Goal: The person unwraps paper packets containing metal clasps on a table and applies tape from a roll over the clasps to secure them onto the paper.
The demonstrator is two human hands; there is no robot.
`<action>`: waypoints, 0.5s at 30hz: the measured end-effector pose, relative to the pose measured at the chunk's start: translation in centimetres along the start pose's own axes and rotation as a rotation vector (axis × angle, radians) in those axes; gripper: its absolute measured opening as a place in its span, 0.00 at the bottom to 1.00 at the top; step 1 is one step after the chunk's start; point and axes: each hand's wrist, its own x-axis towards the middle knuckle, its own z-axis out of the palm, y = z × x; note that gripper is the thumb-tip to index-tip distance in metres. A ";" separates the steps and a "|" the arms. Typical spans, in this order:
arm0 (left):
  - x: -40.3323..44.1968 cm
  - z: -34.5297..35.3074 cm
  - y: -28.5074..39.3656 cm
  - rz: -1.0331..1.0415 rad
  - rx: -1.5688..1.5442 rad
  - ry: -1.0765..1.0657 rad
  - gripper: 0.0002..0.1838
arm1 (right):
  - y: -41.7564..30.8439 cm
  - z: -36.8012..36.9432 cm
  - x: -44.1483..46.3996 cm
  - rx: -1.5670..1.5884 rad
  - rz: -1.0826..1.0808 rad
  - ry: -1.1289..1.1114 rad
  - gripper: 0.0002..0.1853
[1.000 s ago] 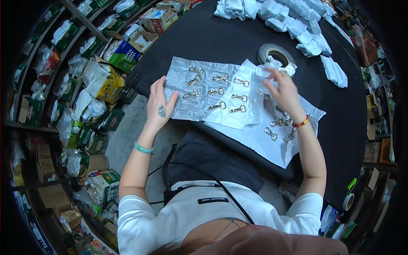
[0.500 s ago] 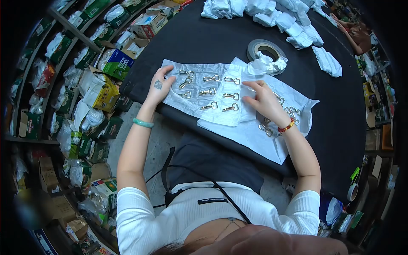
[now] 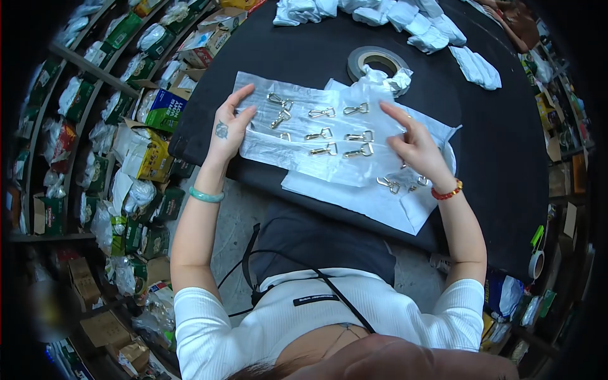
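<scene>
My left hand [image 3: 231, 126] grips the left edge of a translucent white sheet [image 3: 266, 149], thumb on top and other fingers partly hidden. My right hand [image 3: 421, 152] pinches the sheet's right edge, index finger stretched along it and thumb on the surface. Several metal swivel snap hooks [image 3: 322, 113] lie in loose rows on the sheet, two of them crossed near its left side. Beneath its right part lies a white wrapping sheet [image 3: 348, 206], with more snap hooks [image 3: 388, 185] showing below my right hand. The others there are mostly hidden.
A grey tape roll [image 3: 358, 63] and a crumpled white wrapper [image 3: 398, 81] lie behind the sheets on the black table [image 3: 500, 183]. White wrapped bundles [image 3: 430, 35] are piled farther back. Another person's arm [image 3: 514, 30] is at top right. Shelves of boxes [image 3: 155, 149] stand left.
Both hands have shifted the translucent sheet and its snap hooks rightward, over more of the lower sheet. My right hand's index finger is now more extended. The camera view has also moved slightly.
</scene>
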 end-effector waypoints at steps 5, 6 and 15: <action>0.5 5.0 1.7 0.084 -0.003 -0.128 0.24 | 0.1 -3.7 -5.0 -0.031 0.066 0.087 0.29; 0.7 6.3 1.6 0.128 0.028 -0.160 0.24 | 0.6 -4.3 -6.0 -0.017 0.078 0.100 0.29; 0.6 12.7 -0.1 0.167 0.394 -0.321 0.28 | 2.5 -7.1 -12.8 -0.136 0.278 0.245 0.26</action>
